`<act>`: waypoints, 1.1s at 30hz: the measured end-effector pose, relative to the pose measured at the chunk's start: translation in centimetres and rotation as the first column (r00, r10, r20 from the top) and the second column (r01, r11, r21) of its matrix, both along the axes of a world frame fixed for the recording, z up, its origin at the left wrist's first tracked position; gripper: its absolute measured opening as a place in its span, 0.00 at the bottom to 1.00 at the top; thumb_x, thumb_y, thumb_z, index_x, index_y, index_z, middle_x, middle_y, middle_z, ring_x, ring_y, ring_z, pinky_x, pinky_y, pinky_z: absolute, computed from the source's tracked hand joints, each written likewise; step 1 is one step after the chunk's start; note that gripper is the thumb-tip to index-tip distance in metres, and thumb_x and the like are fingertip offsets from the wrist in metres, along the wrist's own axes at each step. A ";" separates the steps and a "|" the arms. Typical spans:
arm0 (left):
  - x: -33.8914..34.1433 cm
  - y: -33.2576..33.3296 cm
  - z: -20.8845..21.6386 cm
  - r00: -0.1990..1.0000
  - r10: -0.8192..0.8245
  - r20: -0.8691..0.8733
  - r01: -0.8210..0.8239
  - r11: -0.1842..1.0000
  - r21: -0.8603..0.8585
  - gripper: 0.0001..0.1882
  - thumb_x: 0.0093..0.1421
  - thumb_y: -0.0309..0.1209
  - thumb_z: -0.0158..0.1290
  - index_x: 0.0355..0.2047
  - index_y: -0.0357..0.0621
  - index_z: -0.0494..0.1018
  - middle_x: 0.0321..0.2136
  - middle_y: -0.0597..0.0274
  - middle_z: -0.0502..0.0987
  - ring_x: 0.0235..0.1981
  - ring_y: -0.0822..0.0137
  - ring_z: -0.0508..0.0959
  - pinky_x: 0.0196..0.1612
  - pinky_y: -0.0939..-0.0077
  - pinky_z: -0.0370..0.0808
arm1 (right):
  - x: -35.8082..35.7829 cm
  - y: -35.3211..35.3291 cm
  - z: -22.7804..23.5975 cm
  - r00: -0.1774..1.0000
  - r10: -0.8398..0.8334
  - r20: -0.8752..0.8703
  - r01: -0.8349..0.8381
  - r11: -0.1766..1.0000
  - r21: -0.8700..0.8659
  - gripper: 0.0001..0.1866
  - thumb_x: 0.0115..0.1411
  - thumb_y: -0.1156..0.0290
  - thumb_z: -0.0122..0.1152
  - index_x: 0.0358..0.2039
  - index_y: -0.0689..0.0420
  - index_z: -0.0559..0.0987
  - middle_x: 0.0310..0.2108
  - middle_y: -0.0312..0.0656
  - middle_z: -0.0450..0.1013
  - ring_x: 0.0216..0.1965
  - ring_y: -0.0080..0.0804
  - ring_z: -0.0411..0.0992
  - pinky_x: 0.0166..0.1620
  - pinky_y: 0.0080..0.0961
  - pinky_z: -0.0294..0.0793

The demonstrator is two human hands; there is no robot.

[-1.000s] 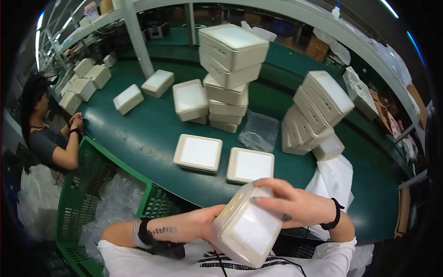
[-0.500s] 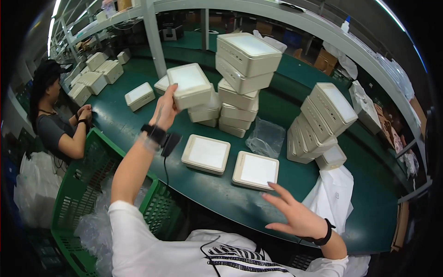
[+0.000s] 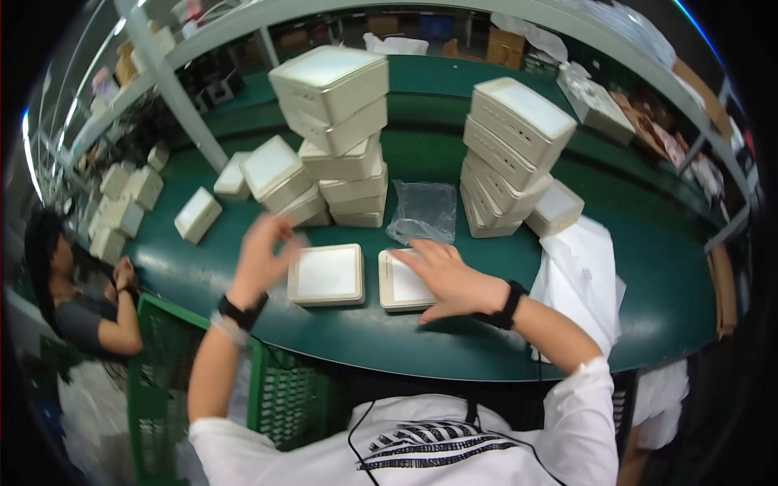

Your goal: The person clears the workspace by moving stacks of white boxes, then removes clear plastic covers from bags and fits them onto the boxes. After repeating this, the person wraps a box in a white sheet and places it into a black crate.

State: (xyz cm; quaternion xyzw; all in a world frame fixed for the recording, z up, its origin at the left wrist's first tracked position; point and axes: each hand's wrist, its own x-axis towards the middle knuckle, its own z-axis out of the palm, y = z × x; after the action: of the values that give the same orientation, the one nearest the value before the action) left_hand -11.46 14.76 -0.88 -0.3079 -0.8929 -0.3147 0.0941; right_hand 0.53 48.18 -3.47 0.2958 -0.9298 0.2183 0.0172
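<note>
Two cream boxes with pale, flat tops lie side by side at the front of the green table: a left box [image 3: 326, 274] and a right box [image 3: 397, 283]. My right hand [image 3: 455, 279] is over the right box, fingers spread and covering much of its top. Just beside the left box's far left corner is my left hand [image 3: 263, 257], blurred, with no box in it. Behind it, another cream box [image 3: 274, 172] sits tilted on a short stack. A crumpled clear plastic bag [image 3: 425, 211] lies beyond the right box.
Tall stacks of similar boxes stand at the middle back [image 3: 332, 97] and right [image 3: 519, 134]. A white bag [image 3: 571, 275] hangs over the table edge. A green crate [image 3: 296, 397] is below at left. Another person [image 3: 77, 283] works at far left.
My left hand has let go of the box it held, which now rests on the short stack, and has drawn back. My right hand has moved forward over the right box. The view has shifted.
</note>
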 end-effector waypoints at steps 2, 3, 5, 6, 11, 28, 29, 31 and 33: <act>2.4 1.0 -0.6 0.960 -0.279 -0.016 0.257 0.904 -0.340 0.43 0.44 0.43 0.67 0.59 0.44 0.63 0.56 0.46 0.62 0.56 0.46 0.65 0.55 0.59 0.65 | -0.9 -1.4 -0.5 0.998 -0.013 -0.063 0.021 0.993 0.116 0.54 0.36 0.63 0.77 0.64 0.53 0.58 0.59 0.61 0.56 0.61 0.58 0.55 0.61 0.43 0.57; 3.5 1.7 -0.3 0.957 -0.289 0.024 0.268 0.850 -0.454 0.50 0.39 0.45 0.69 0.61 0.44 0.59 0.59 0.43 0.59 0.58 0.44 0.62 0.56 0.55 0.64 | -1.0 -1.7 -0.4 1.000 -0.008 -0.028 0.011 0.992 0.127 0.55 0.34 0.65 0.77 0.64 0.53 0.58 0.58 0.61 0.57 0.60 0.58 0.56 0.60 0.43 0.58; 3.3 1.6 -1.3 0.952 -0.307 0.015 0.262 0.784 -0.563 0.53 0.37 0.45 0.69 0.62 0.44 0.57 0.58 0.43 0.60 0.57 0.44 0.62 0.55 0.53 0.63 | -0.9 -1.7 -0.2 0.999 0.024 0.048 -0.032 0.986 0.164 0.57 0.30 0.68 0.77 0.64 0.51 0.58 0.56 0.61 0.59 0.59 0.57 0.58 0.59 0.43 0.59; 2.9 1.6 -2.2 0.954 -0.300 0.003 0.232 0.731 -0.642 0.56 0.35 0.45 0.70 0.64 0.44 0.54 0.56 0.43 0.61 0.56 0.43 0.63 0.55 0.52 0.63 | -0.2 -1.3 0.3 0.999 0.012 0.045 -0.019 0.987 0.160 0.57 0.30 0.68 0.77 0.64 0.51 0.58 0.56 0.61 0.59 0.59 0.57 0.58 0.59 0.43 0.59; 2.5 3.2 -1.5 0.937 -0.254 0.240 0.349 0.735 -0.582 0.60 0.32 0.43 0.69 0.65 0.42 0.52 0.50 0.42 0.63 0.52 0.43 0.65 0.54 0.53 0.64 | 5.9 4.4 2.2 0.991 -0.049 0.127 0.028 0.987 0.161 0.56 0.30 0.69 0.75 0.64 0.51 0.59 0.54 0.58 0.60 0.57 0.55 0.59 0.58 0.42 0.59; 7.1 10.1 -2.8 0.932 -0.236 0.274 0.275 0.955 -0.113 0.40 0.54 0.38 0.61 0.63 0.39 0.55 0.55 0.45 0.65 0.58 0.51 0.66 0.61 0.58 0.61 | -8.4 6.1 0.5 0.939 0.011 0.345 0.029 0.993 -0.112 0.26 0.53 0.60 0.67 0.50 0.60 0.77 0.57 0.48 0.66 0.57 0.39 0.66 0.59 0.35 0.65; 6.6 9.3 -3.7 0.926 -0.141 0.351 0.131 0.990 0.052 0.39 0.55 0.36 0.60 0.63 0.39 0.56 0.56 0.47 0.65 0.58 0.53 0.66 0.61 0.60 0.61 | -8.6 6.5 1.5 0.914 0.112 0.389 0.020 0.947 -0.321 0.24 0.53 0.63 0.67 0.49 0.60 0.77 0.54 0.46 0.70 0.54 0.35 0.69 0.57 0.31 0.68; 6.2 8.1 -4.7 0.894 -0.056 0.444 -0.043 0.976 0.211 0.37 0.56 0.35 0.60 0.63 0.39 0.56 0.56 0.49 0.66 0.59 0.56 0.66 0.62 0.62 0.61 | -6.4 6.1 5.0 0.895 0.234 0.379 0.061 0.779 -0.624 0.18 0.57 0.73 0.63 0.48 0.61 0.78 0.48 0.40 0.75 0.48 0.28 0.74 0.52 0.20 0.71; 6.5 8.8 -5.2 0.830 -0.257 0.494 0.042 0.913 0.405 0.40 0.51 0.34 0.64 0.62 0.39 0.58 0.56 0.52 0.66 0.58 0.60 0.67 0.61 0.64 0.63 | -4.0 5.7 8.2 0.858 0.393 0.330 0.019 0.618 -0.786 0.19 0.60 0.75 0.59 0.52 0.63 0.75 0.52 0.39 0.72 0.53 0.27 0.71 0.54 0.22 0.71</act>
State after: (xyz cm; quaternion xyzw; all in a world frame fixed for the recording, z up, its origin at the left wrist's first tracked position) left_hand -4.96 23.60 -6.09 -0.2536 -0.7780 -0.5605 -0.1278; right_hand -3.48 53.83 4.71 0.2962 -0.6851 0.6565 -0.1095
